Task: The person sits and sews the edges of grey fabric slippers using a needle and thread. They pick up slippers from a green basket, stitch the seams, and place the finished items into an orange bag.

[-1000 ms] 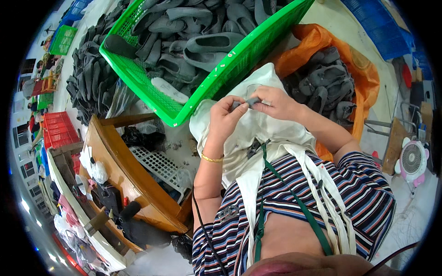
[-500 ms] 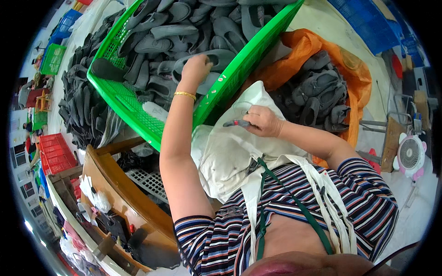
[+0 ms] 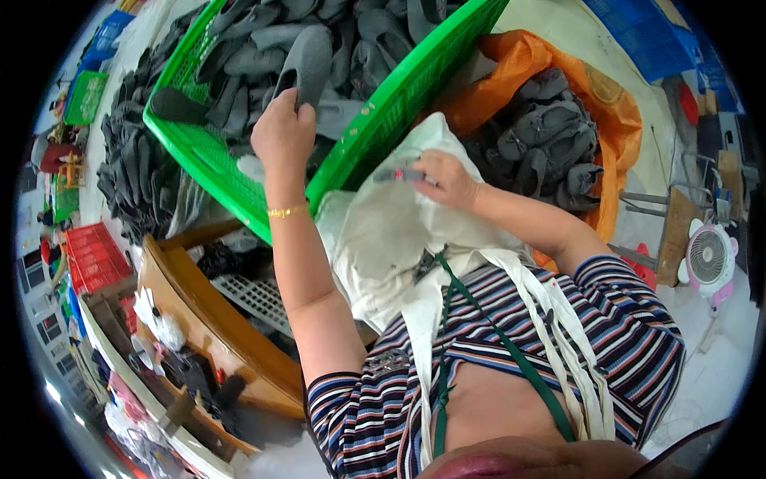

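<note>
The left hand (image 3: 285,132) is closed around the near end of a gray slip-on shoe (image 3: 309,64), with the thumb pressed along it. The shoe is up over the green basket (image 3: 399,76), with its round far end pointing away from the person. The right hand (image 3: 448,180) is curled, with its fingers pinched on a small dark tool (image 3: 399,175) that has a spot of red. It is too blurry to tell just what tool it is. This hand is over the lap, in front of the white apron (image 3: 391,231).

The shoe looks light and soft, like thick fuzzy cloth, so I think it would bend if squeezed. It does not look slippery, and it should not break. The sole may be a bit stiffer. A good place to hold it would be the end by the foot hole, with the thumb on one side and fingers on the other.

More gray shoes (image 3: 255,60) fill the basket. A big pile of dark gray shoes (image 3: 136,168) is just left of it. On the right is an orange sack (image 3: 622,120) with gray things inside. Farther out are a brown wooden desk (image 3: 207,307) on the left and a white and pink fan (image 3: 708,254) on the right.
</note>
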Demonstrator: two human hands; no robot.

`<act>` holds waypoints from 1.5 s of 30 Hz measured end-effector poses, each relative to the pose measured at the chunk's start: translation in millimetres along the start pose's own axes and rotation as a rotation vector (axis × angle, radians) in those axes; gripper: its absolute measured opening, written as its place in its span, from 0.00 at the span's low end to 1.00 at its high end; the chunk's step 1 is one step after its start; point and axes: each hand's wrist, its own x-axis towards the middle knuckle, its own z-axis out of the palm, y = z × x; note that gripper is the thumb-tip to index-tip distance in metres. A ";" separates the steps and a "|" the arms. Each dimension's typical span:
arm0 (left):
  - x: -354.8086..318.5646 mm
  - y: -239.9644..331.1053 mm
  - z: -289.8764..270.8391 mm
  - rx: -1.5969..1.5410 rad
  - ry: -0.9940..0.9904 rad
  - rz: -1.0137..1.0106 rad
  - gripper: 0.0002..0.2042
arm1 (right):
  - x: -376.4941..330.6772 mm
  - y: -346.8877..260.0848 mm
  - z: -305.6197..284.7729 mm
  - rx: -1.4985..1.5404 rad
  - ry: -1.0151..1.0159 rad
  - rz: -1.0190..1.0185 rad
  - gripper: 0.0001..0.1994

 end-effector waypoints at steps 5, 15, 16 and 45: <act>-119.2 41.5 -45.7 -0.134 0.097 0.110 0.13 | 19.3 -2.7 6.7 0.760 0.614 0.781 0.09; -273.1 48.7 -28.9 -0.061 -0.180 0.102 0.09 | 4.2 -45.8 62.6 1.038 0.291 0.940 0.10; -276.9 49.9 -30.2 -0.070 -0.215 0.079 0.10 | -0.7 -47.1 67.6 1.019 0.278 0.934 0.10; -289.6 69.6 1.9 -1.835 0.172 -1.096 0.09 | -11.3 -104.0 45.8 0.463 -0.516 0.294 0.09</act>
